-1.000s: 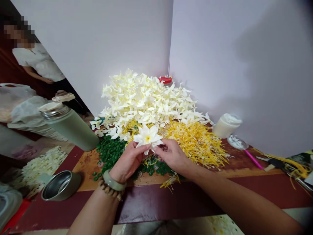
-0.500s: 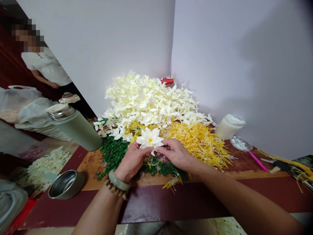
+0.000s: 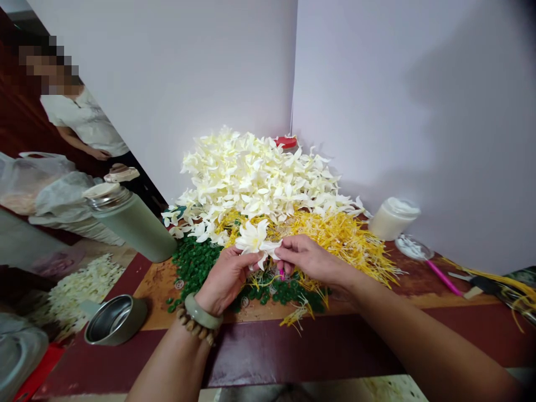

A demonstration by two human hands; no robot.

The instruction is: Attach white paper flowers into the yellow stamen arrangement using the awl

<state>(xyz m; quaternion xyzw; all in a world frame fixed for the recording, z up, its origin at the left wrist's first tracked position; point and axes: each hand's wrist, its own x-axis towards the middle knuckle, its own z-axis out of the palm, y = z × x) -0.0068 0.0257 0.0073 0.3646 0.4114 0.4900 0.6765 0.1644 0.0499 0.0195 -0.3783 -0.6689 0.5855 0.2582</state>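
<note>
A white artificial flower [image 3: 253, 239] with pointed petals is held between both hands over the table. My left hand [image 3: 228, 274] pinches its lower left side with thumb and fingers. On the other side, my right hand [image 3: 305, 255] grips a petal at the lower right between thumb and forefinger. Behind the hands rises a heap of white flower petals [image 3: 259, 173]. Yellow stamens [image 3: 343, 240] lie in a pile beyond my right hand. Small green plastic pieces [image 3: 190, 268] spread beside and below my left hand. A bit of pink shows under my right fingers, too hidden to identify.
A green thermos [image 3: 138, 223] and a metal-lined cup [image 3: 115, 318] stand at the left. To the right are a white jar [image 3: 394, 218], a small dish of white paste [image 3: 414, 247] and a pink stick [image 3: 444, 277]. A person [image 3: 90, 123] stands at the far left.
The flower has tilted and turned between my hands. My right fingers have shifted slightly, drawing a right-hand petal outward.
</note>
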